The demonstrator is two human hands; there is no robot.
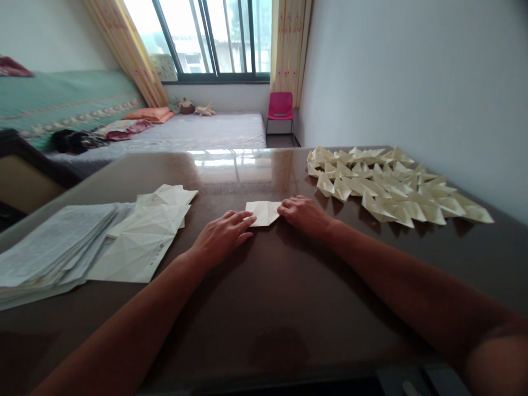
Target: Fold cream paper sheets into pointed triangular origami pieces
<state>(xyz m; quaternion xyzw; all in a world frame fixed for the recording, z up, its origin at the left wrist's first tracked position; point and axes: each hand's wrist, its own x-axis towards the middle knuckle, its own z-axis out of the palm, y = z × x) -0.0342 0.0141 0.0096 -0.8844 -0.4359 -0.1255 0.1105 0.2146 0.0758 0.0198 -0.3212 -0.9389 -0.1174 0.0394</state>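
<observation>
A small folded piece of cream paper (259, 213) lies on the table in front of me, with a crease down its middle. My left hand (225, 234) rests at its left edge, fingers stretched out over the paper and thumb apart. At the right edge my right hand (304, 213) is closed, its curled fingertips gripping the corner. To the left, several creased paper sheets (144, 242) overlap a thick stack of printed paper (49, 242). Many folded paper boats (383, 184) stand in rows on the right.
The glossy brown table (264, 308) runs up to a white wall (412, 82) on the right. Beyond it are a bed (223, 132), a pink chair (281, 107) and a window (214, 38) with curtains. A dark chair back (28, 170) stands at left.
</observation>
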